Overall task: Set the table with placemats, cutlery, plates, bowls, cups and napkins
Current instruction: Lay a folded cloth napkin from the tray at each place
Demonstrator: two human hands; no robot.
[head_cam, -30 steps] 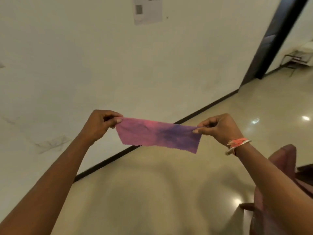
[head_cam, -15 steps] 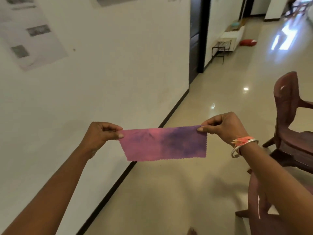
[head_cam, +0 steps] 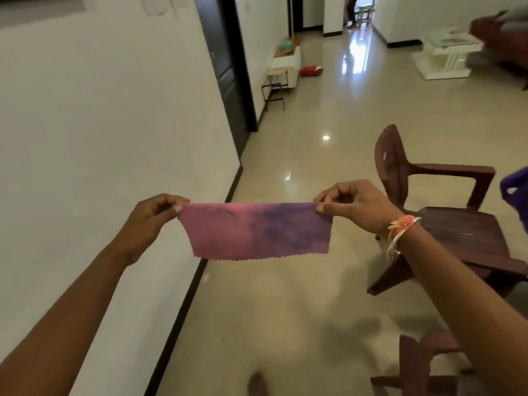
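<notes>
A pink and purple cloth napkin with zigzag edges hangs stretched flat in the air in front of me. My left hand pinches its upper left corner between thumb and fingers. My right hand, with bangles at the wrist, pinches the upper right corner. The napkin's lower edge hangs free above the floor. No dining table, plates or cutlery are in view.
A white wall runs along my left with a dark door further on. A maroon plastic chair stands close on my right, another chair at bottom right. Far off stand a white low table and a small stool.
My view has swung right, from the wall to the hallway and chairs. Both hands keep the same pinch on the napkin, which now hangs flatter and squarer.
</notes>
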